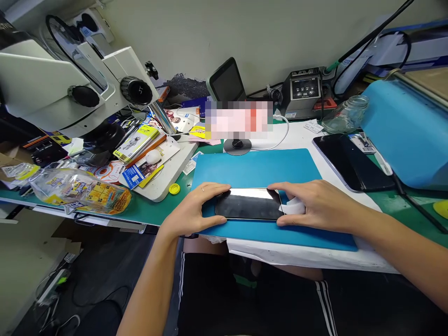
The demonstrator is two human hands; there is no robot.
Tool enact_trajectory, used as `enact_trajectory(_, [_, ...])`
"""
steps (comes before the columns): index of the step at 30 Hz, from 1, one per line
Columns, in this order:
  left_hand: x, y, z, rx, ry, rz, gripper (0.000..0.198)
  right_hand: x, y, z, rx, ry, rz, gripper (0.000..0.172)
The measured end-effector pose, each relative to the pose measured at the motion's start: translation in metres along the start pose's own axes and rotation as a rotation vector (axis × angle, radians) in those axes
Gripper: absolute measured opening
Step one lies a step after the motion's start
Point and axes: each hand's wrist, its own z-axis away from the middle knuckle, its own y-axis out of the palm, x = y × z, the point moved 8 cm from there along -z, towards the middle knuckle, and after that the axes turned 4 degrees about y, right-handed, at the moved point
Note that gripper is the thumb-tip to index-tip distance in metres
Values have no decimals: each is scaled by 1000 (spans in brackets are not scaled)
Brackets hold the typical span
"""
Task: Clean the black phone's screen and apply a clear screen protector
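A phone (pixel 248 207), glossy dark face up, is held over the near half of the blue mat (pixel 259 163), closer to its near edge than its far one; contact with the mat cannot be told. Thumb and forefinger of the left hand (pixel 191 210) and right hand (pixel 325 203) grip its long edges, a white wad (pixel 294 206) beneath the right. Uneven pressure could let it slip towards the near edge; the wad, crowding that grip, could smear the face.
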Motion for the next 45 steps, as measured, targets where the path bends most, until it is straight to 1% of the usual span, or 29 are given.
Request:
enact_trajectory(6, [0,1,-1,12,-20,40,65,1,0,2,-59,-44,22,73])
enact_trajectory(12, [2,1,-1,9,-22,28,65,-3,3,5,-113,-89,-15,69])
enact_trajectory(15, [4,1,-1,14,-33,19,66,-1,3,5,-106,-98,-15,68])
enact_trajectory(17, [4,1,0,14,-39,17,65,1,1,5,-89,-89,-23,70])
enact_trajectory(19, [3,1,0,10,-40,16,64,3,-4,6,-84,-78,-56,71])
enact_trajectory(20, [3,1,1,6,-39,15,64,3,-7,7,-94,-71,-89,68])
enact_trajectory(23, [3,1,2,-8,-43,6,63,2,-22,11,-191,-37,-262,43])
enact_trajectory(25, [3,1,3,-11,-53,0,63,-1,-30,14,-292,-25,-367,33])
enact_trajectory(27, [4,1,3,-12,-61,-4,63,-2,-35,16,-377,-29,-397,28])
enact_trajectory(30, [4,0,3,-19,-55,-6,64,1,-38,17,-476,-47,-349,21])
enact_trajectory(33, [4,0,2,-20,-33,-18,64,12,-41,19,-566,-139,-287,23])
enact_trajectory(38, [7,0,2,-19,-8,-6,66,31,-30,17,-542,-324,-157,29])
enact_trajectory(42, [5,1,2,-19,7,-6,66,39,-22,16,-517,-403,-17,27])
enact_trajectory(44, [2,1,2,-30,24,-13,64,41,-18,17,-480,-431,20,24])
enact_trajectory(45, [1,1,2,-36,33,-16,63,41,-16,17,-455,-436,27,26])
